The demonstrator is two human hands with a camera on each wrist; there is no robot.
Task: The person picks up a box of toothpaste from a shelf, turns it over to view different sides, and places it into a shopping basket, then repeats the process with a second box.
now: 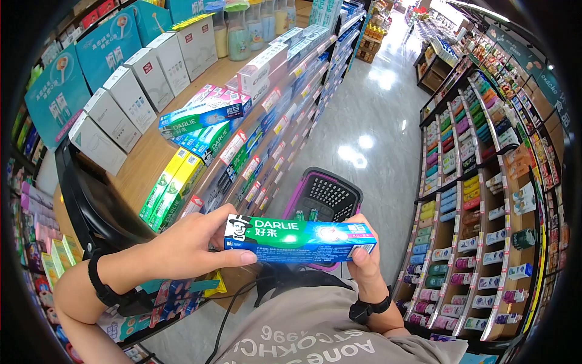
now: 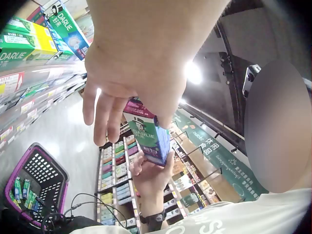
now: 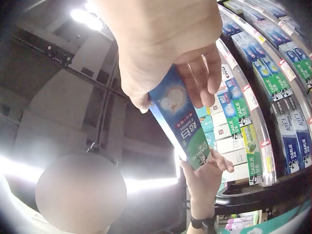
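Observation:
A green and blue Darlie toothpaste box point(image 1: 288, 233) is held level in front of the body, printed long side facing up. My left hand point(image 1: 197, 242) grips its left end, thumb along the near lower edge. At the other end my right hand point(image 1: 367, 249) holds the box, its thumb over the barcode corner. The left wrist view shows the box point(image 2: 146, 139) end-on between both hands. In the right wrist view the right hand point(image 3: 170, 44) pinches the near end of the box, and the left hand point(image 3: 204, 180) is at the far end.
A black basket with purple trim point(image 1: 330, 182) stands on the floor beyond the box, with several green packs point(image 2: 24, 192) inside. Left, a shelf top carries stacked Darlie boxes point(image 1: 206, 118), yellow-green boxes point(image 1: 173, 185) and white cartons point(image 1: 142, 70). Shelves of bottles point(image 1: 467, 242) line the right side.

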